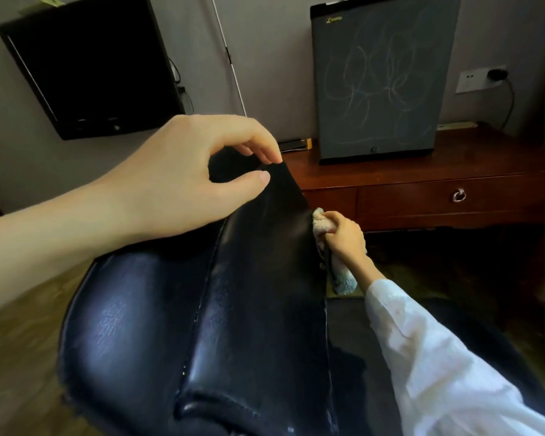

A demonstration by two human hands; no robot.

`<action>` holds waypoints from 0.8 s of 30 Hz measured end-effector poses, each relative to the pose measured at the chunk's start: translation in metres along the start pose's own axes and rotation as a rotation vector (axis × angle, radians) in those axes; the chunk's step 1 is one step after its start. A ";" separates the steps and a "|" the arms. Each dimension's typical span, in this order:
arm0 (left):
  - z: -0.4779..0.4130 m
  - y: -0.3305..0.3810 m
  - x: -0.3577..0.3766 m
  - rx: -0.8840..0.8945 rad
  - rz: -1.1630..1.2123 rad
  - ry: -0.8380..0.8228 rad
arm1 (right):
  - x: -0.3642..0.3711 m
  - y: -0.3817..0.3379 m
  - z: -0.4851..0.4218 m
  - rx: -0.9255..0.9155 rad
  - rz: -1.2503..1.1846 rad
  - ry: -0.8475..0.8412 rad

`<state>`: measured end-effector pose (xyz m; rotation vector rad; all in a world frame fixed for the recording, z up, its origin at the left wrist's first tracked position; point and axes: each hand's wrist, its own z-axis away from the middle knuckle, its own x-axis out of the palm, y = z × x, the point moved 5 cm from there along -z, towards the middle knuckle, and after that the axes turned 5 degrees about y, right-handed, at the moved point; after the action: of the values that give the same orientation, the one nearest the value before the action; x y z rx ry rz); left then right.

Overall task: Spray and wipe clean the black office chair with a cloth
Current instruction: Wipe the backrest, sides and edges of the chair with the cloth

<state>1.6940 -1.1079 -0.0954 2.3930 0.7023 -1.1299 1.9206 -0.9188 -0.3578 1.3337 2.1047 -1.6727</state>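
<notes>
**Wiping the chair's side edge, with the back held steady**

I am working on the black office chair [233,309], which is standing right in front of me with its glossy back filling the lower middle of my view. My right hand [343,236] is gripping the bunched cloth [321,224], fingers clenched round it, and pressing it against the right side edge of the backrest. My left hand [183,174] is grasping the top corner of the back, fingers curled over the rim and thumb on the front face.

To do this well, I am judging that I should brace firmly with the left hand so the back is not swinging away, run the cloth along the seam in long strokes, and turn it to a fresh fold as it is picking up dirt.

Behind the chair a wooden desk [422,177] is carrying a dark cabinet [378,83] covered in pale scribbles that form no words. Its small yellow logo [334,19] is too small to read.
</notes>
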 end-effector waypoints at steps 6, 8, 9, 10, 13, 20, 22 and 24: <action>0.003 0.007 -0.004 0.024 -0.008 0.012 | -0.031 -0.024 0.114 -0.179 -0.016 -0.160; 0.004 0.008 -0.004 0.028 -0.016 0.013 | -0.053 -0.033 0.160 -0.228 -0.056 -0.179; 0.006 0.010 -0.005 0.031 -0.019 0.014 | -0.064 -0.037 0.184 -0.246 -0.075 -0.191; 0.008 0.012 -0.006 0.035 -0.026 0.014 | -0.075 -0.042 0.208 -0.258 -0.101 -0.203; 0.015 0.024 -0.009 0.041 -0.050 -0.010 | -0.108 -0.051 0.264 -0.317 -0.165 -0.151; 0.057 0.080 0.000 0.125 -0.104 -0.091 | -0.163 -0.097 0.322 -0.491 -0.225 -0.003; 0.079 0.102 0.009 0.147 -0.040 -0.074 | -0.167 -0.113 0.333 -0.541 -0.201 0.037; 0.095 0.113 0.022 0.154 -0.001 -0.080 | -0.168 -0.121 0.340 -0.572 -0.158 0.071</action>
<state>1.7168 -1.2438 -0.1533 2.4564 0.6106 -1.3159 1.8021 -1.2937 -0.2982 1.0750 2.5141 -0.9446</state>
